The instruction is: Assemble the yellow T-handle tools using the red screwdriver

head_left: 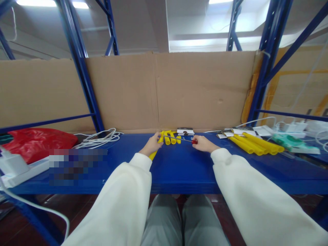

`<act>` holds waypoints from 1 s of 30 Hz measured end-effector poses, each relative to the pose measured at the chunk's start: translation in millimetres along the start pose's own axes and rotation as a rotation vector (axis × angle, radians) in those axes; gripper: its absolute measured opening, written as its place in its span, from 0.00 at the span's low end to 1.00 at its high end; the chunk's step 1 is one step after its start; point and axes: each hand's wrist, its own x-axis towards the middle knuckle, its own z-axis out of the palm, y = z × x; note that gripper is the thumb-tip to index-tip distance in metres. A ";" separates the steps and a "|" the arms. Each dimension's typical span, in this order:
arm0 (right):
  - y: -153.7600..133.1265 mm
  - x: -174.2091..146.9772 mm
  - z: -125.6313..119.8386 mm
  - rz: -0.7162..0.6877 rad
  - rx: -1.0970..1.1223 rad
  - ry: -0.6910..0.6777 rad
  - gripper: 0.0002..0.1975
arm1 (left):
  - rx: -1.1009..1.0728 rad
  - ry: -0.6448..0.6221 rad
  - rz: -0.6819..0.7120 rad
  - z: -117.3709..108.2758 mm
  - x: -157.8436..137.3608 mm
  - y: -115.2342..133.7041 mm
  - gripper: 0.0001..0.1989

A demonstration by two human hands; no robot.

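Observation:
My left hand (153, 145) is closed around a yellow tube (153, 156), whose lower end slants out below the palm. In my right hand (203, 143) is a screwdriver (195, 140) with a red handle. Its long thin metal shaft points left, and the tip reaches the upper end of the held tube; whether it touches or enters is too small to tell. Several short yellow pieces (173, 140) lie between my hands, behind the shaft. Just beyond them sits a small black and white box (185, 131).
Longer yellow tubes (256, 145) lie to the right, near a green and white object (292, 140). On the left are coiled white cables (102, 138), a red plastic bag (41, 141) and a white power strip (30, 172). Cardboard (200, 92) walls off the back of the blue shelf (179, 174).

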 end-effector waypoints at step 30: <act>-6.0 -4.1 -5.1 0.019 -0.139 -0.022 0.07 | -0.008 -0.042 0.054 -0.1 3.4 -7.1 0.19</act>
